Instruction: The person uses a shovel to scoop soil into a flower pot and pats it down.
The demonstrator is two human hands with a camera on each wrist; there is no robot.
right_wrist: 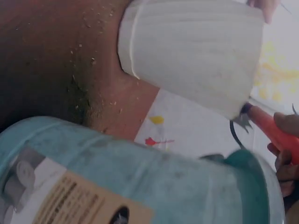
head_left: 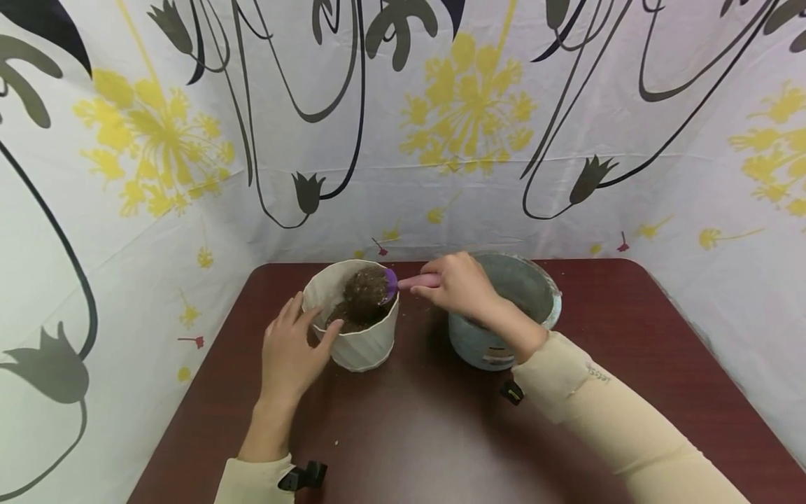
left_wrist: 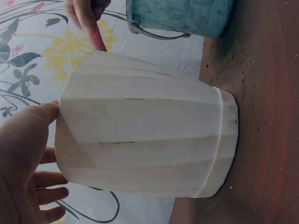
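My right hand [head_left: 462,283] grips the pink handle [head_left: 420,281] of a small trowel with a purple blade [head_left: 391,285]. The blade is at the right rim of a white fluted plant pot [head_left: 365,350], with dark soil [head_left: 366,288] heaped in front of it inside the pot. In the right wrist view, the handle looks red [right_wrist: 273,133] beside the rim. My left hand [head_left: 292,350] rests on the pot's left and near rim, its fingers spread; the left wrist view shows the thumb touching the rim. The pot stands upright on the table.
A blue-green bucket [head_left: 472,343] with a label stands right of the pot, beneath my right forearm; some dark soil shows inside. Soil crumbs [right_wrist: 93,60] lie on the dark red table [head_left: 441,434]. Behind hangs a white patterned cloth [head_left: 378,154].
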